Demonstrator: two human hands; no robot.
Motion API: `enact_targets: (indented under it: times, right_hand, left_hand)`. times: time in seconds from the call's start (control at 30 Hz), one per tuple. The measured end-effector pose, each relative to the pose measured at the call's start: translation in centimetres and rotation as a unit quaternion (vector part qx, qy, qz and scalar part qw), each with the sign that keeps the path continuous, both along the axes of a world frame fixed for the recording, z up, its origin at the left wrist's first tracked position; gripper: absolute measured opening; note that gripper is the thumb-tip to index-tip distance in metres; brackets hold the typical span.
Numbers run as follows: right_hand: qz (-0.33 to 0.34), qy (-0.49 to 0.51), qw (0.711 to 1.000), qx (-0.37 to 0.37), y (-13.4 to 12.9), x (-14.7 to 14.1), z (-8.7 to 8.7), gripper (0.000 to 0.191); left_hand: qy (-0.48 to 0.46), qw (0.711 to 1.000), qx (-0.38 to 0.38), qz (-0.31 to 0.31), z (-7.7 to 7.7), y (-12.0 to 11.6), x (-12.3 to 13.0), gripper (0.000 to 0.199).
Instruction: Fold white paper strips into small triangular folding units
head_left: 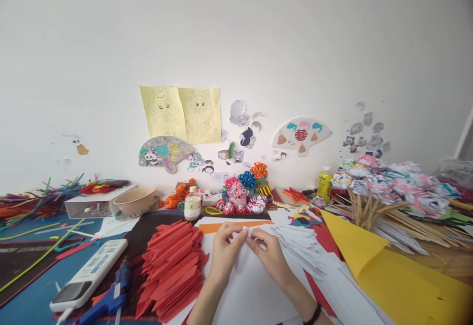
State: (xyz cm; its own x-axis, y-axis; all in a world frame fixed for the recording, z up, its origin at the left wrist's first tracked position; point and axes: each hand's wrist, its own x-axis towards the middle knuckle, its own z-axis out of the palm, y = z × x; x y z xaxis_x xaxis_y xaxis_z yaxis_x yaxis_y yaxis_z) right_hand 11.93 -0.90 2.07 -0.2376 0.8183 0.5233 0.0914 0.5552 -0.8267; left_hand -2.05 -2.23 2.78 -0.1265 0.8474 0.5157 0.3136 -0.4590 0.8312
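Note:
My left hand [226, 250] and my right hand [269, 252] meet over white paper sheets [246, 290] at the middle of the table. Thumbs and fingertips of both pinch a small piece of white paper [246, 231], which shows only in part between them. To the left of my left hand lies a heap of folded red paper strips [175, 268]. Cut white strips [301, 246] are spread to the right of my right hand, which has a dark band at the wrist.
A blue glue gun [114, 293] and a white power strip [90, 275] lie at the left. A bottle [192, 204] and paper flowers [236, 192] stand at the back. Yellow paper [406, 280] and wooden sticks [421, 226] lie at the right.

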Motion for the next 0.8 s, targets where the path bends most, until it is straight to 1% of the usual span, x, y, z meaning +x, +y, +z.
enact_targets:
  times: [0.23,0.4,0.53,0.63,0.8]
  right_hand:
    - [-0.005,0.053,0.996,-0.066,-0.05,-0.02,-0.31,0.029]
    - [-0.03,0.061,0.996,-0.06,0.12,0.02,-0.4,0.027]
    - [-0.03,0.062,0.996,-0.059,0.08,0.13,-0.41,0.025]
    - [-0.026,0.063,0.996,-0.063,0.02,0.19,-0.35,0.025]
    - [-0.018,0.064,0.996,-0.059,-0.18,0.02,-0.13,0.025]
  left_hand:
    - [-0.048,0.999,-0.013,-0.019,0.11,-0.07,0.18,0.026]
    - [-0.073,0.997,-0.013,-0.034,-0.12,0.01,0.31,0.025]
    - [-0.104,0.993,-0.019,-0.048,-0.22,-0.06,0.49,0.026]
    - [-0.091,0.995,-0.01,-0.037,0.03,-0.36,0.64,0.028]
    - [-0.039,0.999,0.027,0.014,0.36,-0.72,0.89,0.028]
